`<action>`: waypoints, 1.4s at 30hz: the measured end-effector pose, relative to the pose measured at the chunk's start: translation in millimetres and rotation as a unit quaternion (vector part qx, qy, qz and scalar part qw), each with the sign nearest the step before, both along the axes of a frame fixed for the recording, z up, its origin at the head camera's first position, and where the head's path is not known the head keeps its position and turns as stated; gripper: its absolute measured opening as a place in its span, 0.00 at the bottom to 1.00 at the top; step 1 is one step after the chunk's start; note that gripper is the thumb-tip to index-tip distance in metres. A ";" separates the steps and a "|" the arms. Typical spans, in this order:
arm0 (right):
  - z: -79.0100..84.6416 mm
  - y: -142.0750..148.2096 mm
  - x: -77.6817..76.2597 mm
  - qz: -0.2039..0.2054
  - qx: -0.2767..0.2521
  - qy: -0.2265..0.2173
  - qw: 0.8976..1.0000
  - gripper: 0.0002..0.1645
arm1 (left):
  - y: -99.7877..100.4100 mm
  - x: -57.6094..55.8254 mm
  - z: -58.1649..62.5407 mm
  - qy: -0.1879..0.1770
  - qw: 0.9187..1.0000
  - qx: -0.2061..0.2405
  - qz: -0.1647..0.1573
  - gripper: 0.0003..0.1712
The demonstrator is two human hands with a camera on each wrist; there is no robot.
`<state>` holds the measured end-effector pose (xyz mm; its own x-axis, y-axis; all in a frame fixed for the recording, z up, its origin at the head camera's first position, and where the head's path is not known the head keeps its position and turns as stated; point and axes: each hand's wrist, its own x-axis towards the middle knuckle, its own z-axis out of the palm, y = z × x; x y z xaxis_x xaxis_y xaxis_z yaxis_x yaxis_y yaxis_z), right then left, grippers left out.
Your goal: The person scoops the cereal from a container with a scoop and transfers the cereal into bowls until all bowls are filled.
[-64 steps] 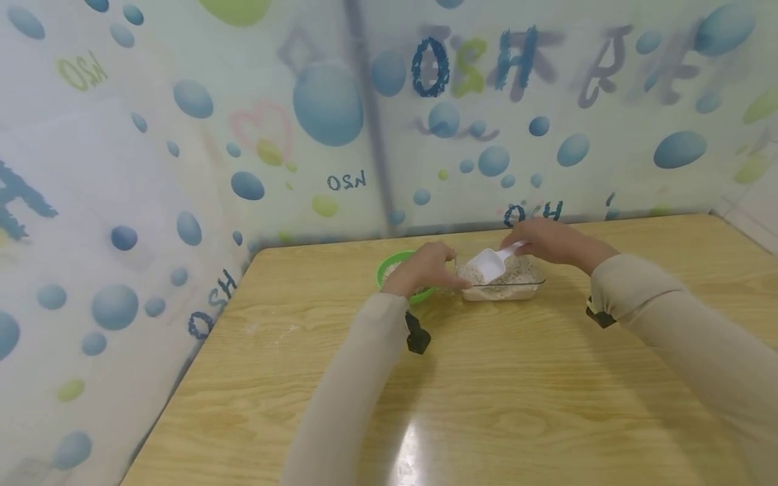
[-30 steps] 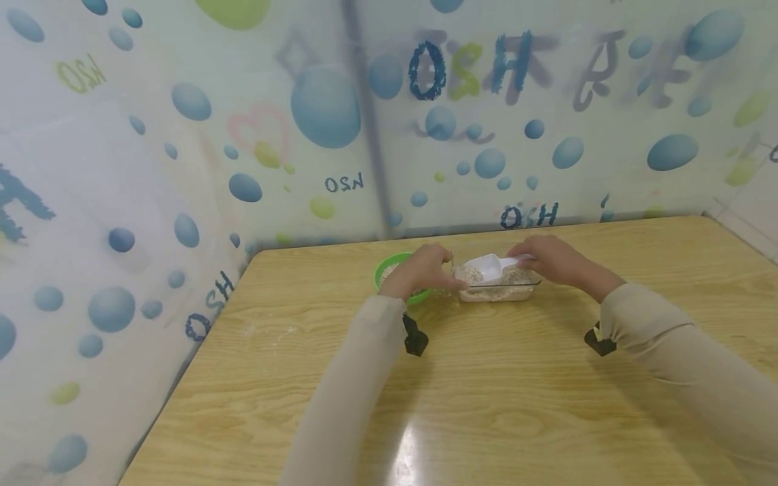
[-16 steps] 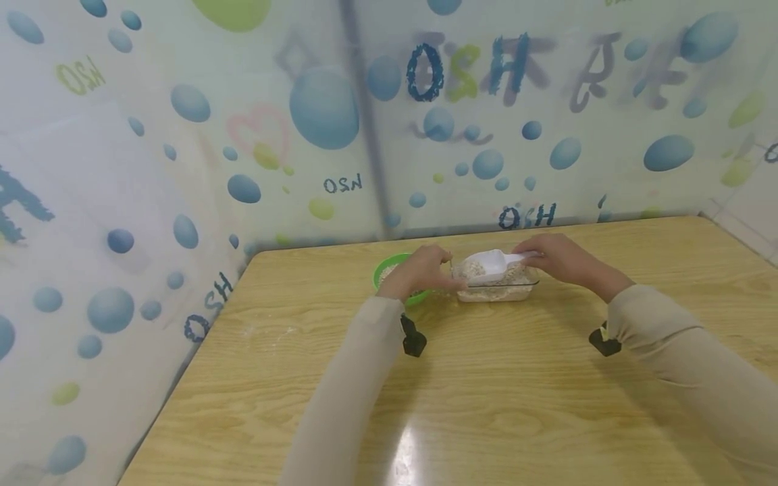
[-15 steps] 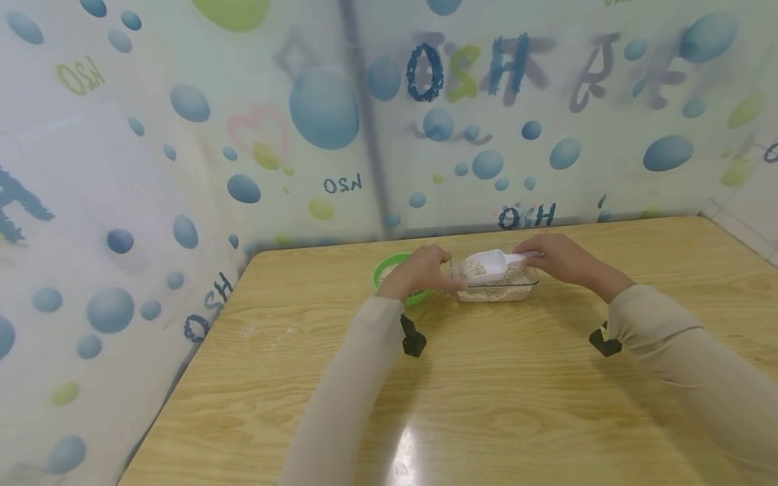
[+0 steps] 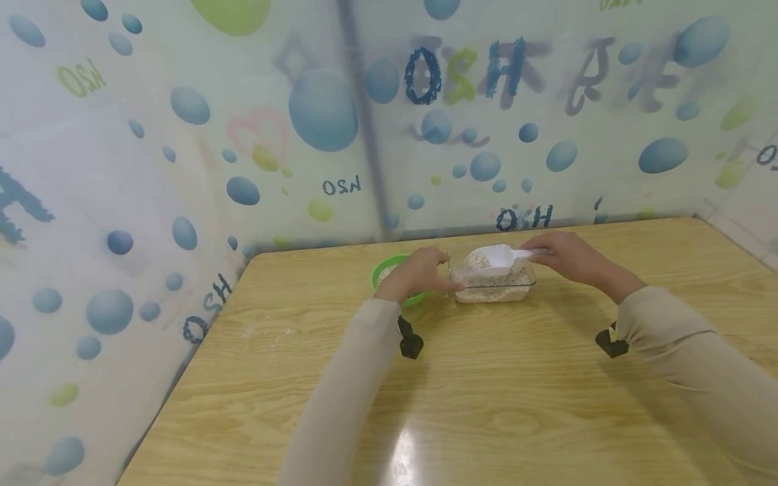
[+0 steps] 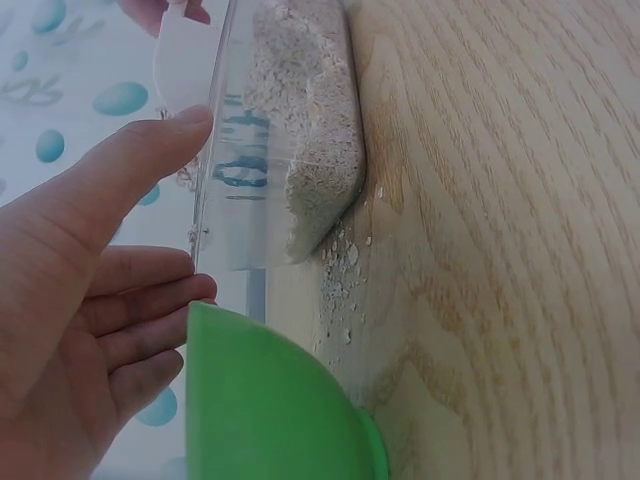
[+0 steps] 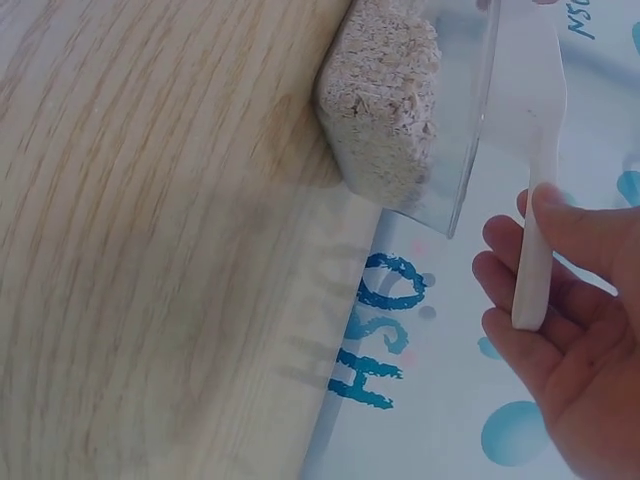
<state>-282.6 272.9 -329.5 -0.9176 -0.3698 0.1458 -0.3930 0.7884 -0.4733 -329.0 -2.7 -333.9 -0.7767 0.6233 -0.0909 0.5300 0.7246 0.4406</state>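
A clear glass container point(image 5: 492, 295) of oats sits near the table's back edge. My left hand point(image 5: 419, 273) grips its left end, thumb point(image 6: 160, 145) on the rim and fingers spread beside the green bowl point(image 6: 270, 400). My right hand point(image 5: 568, 256) holds a white scoop point(image 5: 501, 260) by its handle point(image 7: 535, 275), between thumb and curled fingers. The scoop's bowl is over the container with oats point(image 5: 478, 261) heaped in it. Behind my left hand, the green bowl also has oats in it, and the hand partly hides it.
Loose flakes point(image 6: 345, 270) lie on the wooden table point(image 5: 486, 391) between the container and the green bowl. A wall sheet point(image 5: 255, 135) with blue bubbles rises behind the table and along its left side.
My right hand has drawn back to the right and the scoop has come up and levelled, with oats in it. The left hand keeps its place at the container.
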 end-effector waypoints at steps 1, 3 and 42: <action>0.3 0.4 -0.1 0.001 -0.002 -0.002 1.000 0.18 | -0.5 0.0 -0.3 0.002 1.000 0.000 -0.001 0.42; 1.0 0.7 -0.2 0.003 -0.005 -0.001 1.000 0.19 | -1.9 0.0 -1.2 0.005 1.000 0.002 -0.001 0.42; 15.3 -67.3 -30.3 0.103 -0.039 0.030 0.993 0.18 | -116.8 -0.4 8.7 0.014 0.997 0.013 0.073 0.44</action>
<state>-312.9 205.6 -314.2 -0.8127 -0.5339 0.2334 -0.5710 0.6503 -0.5011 -329.4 -119.5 -325.2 -0.8610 0.5057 -0.0531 0.4327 0.7835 0.4459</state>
